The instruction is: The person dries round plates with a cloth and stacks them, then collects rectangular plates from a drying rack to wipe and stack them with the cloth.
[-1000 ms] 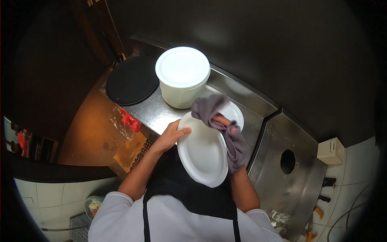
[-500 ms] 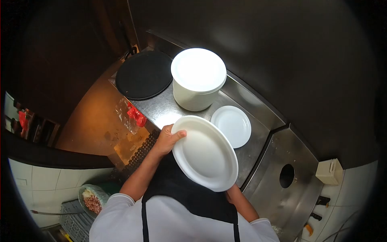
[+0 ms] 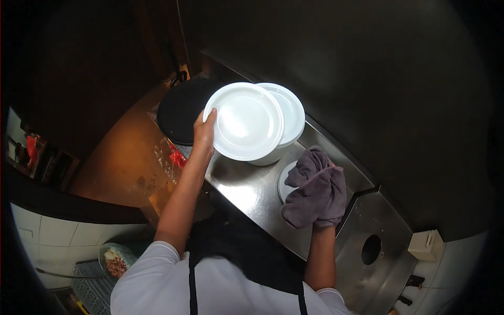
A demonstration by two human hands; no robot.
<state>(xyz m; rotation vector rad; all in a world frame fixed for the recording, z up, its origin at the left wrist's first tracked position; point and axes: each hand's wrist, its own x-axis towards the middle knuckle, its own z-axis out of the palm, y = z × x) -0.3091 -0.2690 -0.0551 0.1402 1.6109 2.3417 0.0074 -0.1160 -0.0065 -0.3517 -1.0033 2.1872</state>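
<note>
A white plate (image 3: 242,123) is gripped at its left rim by my left hand (image 3: 205,131), thumb on top. It overlaps the tall stack of white plates (image 3: 291,113) behind it. My right hand (image 3: 332,167) is mostly covered by a grey-purple cloth (image 3: 317,194) that it holds. Below the cloth, partly hidden, another white plate (image 3: 283,181) lies on the steel counter (image 3: 236,184).
A round black tray (image 3: 181,113) lies left of the stack. Red plastic packaging (image 3: 177,157) is at the counter's left edge. On the right are a steel surface with a round hole (image 3: 371,249), a white box (image 3: 426,245) and black-handled knives (image 3: 415,281). A bowl of food (image 3: 114,262) is lower left.
My left hand has moved up with its plate from in front of my apron to the stack. The right hand, earlier behind the plate, is now at the right with the cloth.
</note>
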